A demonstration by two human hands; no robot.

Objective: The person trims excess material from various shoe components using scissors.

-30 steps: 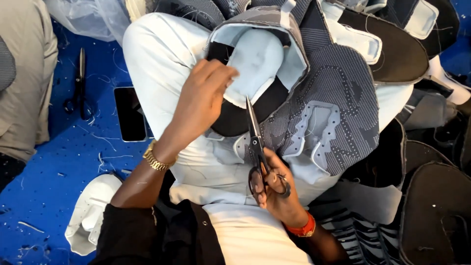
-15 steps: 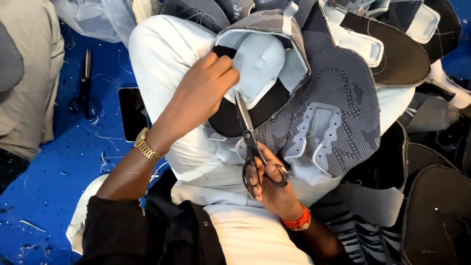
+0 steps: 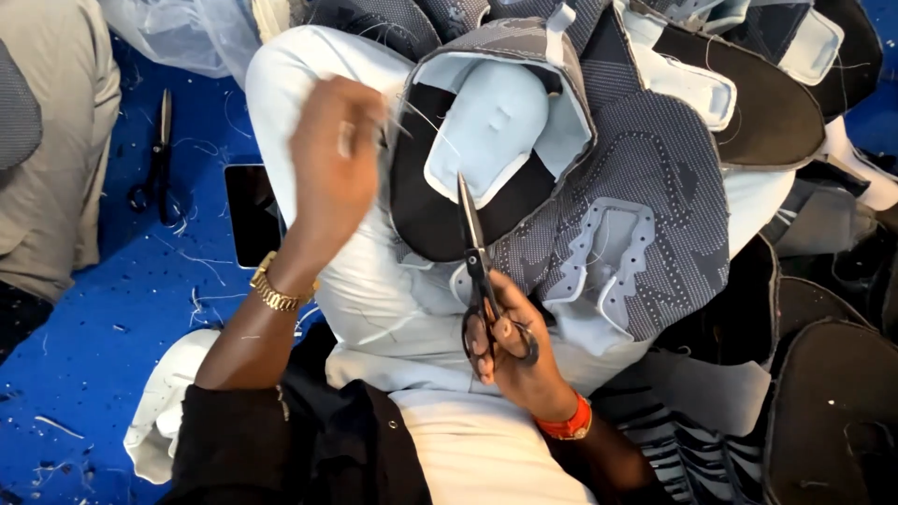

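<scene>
The right hand (image 3: pixel 519 360) grips closed scissors (image 3: pixel 477 271) over the shoe upper (image 3: pixel 617 178) while the blurred left hand (image 3: pixel 337 168) pinches thread (image 3: pixel 421 117) taut.

On the lap, the right hand (image 3: pixel 519 360) grips black scissors (image 3: pixel 479 281) with blades closed, pointing far toward a grey patterned shoe upper (image 3: pixel 617 178), while the blurred left hand (image 3: pixel 337 168) pinches loose threads (image 3: pixel 412 117) just left of it.

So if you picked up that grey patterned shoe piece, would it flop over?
Probably yes: the grey shoe upper drapes over the lap, so it looks floppy. It seems light, being thin fabric and padding. The right hand holds scissors beside it.
</scene>
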